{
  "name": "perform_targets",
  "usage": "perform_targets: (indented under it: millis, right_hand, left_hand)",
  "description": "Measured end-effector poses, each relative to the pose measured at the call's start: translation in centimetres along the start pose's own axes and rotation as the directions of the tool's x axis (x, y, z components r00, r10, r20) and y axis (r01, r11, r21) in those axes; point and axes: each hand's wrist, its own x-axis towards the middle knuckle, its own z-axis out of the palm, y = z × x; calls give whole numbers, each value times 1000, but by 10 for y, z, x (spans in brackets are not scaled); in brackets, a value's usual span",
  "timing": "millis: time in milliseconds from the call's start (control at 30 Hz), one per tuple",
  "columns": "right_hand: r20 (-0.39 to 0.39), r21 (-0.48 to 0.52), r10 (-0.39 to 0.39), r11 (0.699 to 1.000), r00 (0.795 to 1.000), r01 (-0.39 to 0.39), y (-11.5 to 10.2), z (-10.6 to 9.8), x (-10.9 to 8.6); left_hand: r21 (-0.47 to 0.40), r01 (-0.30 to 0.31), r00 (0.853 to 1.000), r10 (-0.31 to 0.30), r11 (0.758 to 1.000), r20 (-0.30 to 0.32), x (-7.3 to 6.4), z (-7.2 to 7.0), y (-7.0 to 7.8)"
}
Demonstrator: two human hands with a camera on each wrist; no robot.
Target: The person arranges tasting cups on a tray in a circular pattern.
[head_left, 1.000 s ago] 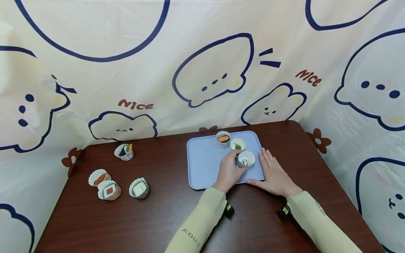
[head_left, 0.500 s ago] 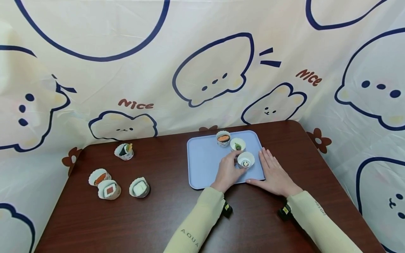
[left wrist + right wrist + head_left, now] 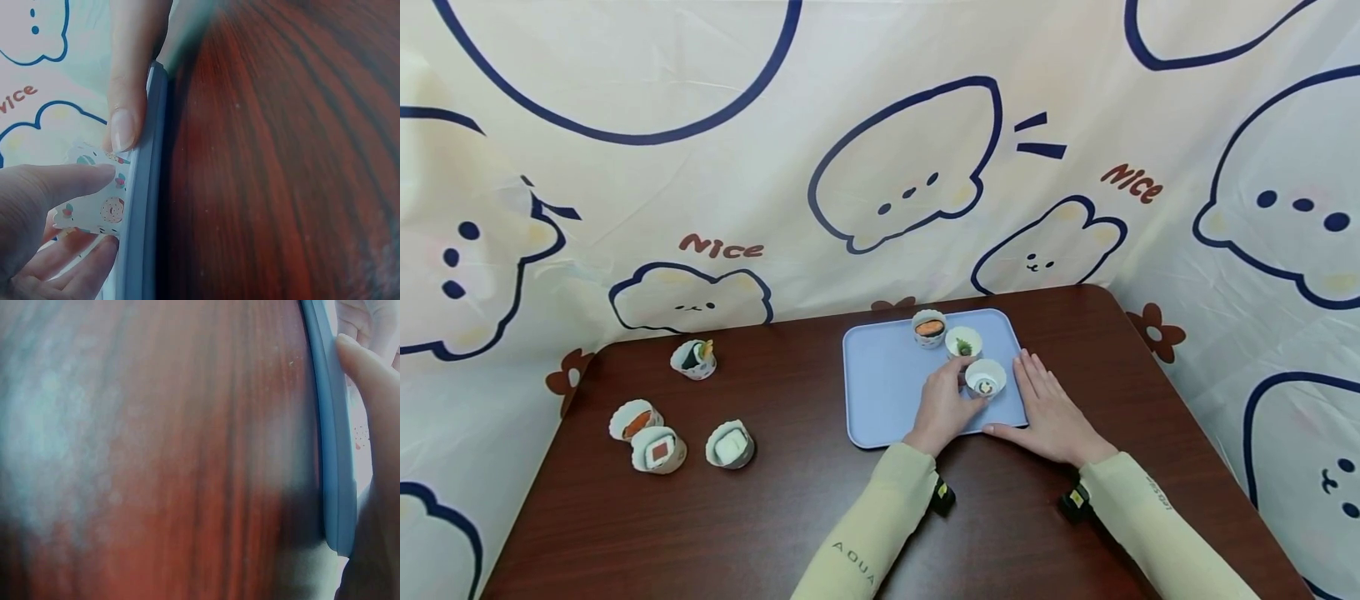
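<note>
Left hand: thumb and fingers pinch the wall of a paper cup, the held cup, from its 8 o'clock side, probably so the soft wall keeps its shape and the opening faces up.
Held cup: at about 3 o'clock within the tray, a small pale piece inside; whether its base rests fully on the tray cannot be told.
Right hand: fingers straight, laid along the tray's rim from 3 to 5 o'clock, gripping nothing; likely there to steady the tray.
Blue tray: towards the table's 12 o'clock edge; its cups gather on the 12-to-3 o'clock side, perhaps to leave room for others.
Tray cups: three, counting the held cup; the salmon-topped cup at 12 o'clock, the green-garnished cup at 1.
Table cups: four, well apart from the tray; the yellow-tipped roll cup at 9 o'clock from it; between 8 and 9, the orange-filled cup, the red-centred cup just beside it, and the white-filled cup.
Totals: seven cups, one tray, two hands, one brown table.
</note>
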Motion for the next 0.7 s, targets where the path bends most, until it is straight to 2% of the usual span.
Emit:
perform_targets:
  millis: [300, 500, 700]
  right_hand:
    - [24, 8, 13, 1000, 1000, -13, 1, 1, 0]
    - [39, 17, 18, 1000, 999, -19, 2, 1, 1]
    - [38, 2, 23, 1000, 999, -23, 1, 1, 1]
  left_hand:
    - [-36, 8, 1000, -9, 999, -14, -1, -3, -1]
    - [-41, 16, 1000, -16, 999, 0, -6, -15, -1]
    - [1, 0, 1000, 0, 1000, 4, -10, -27, -3]
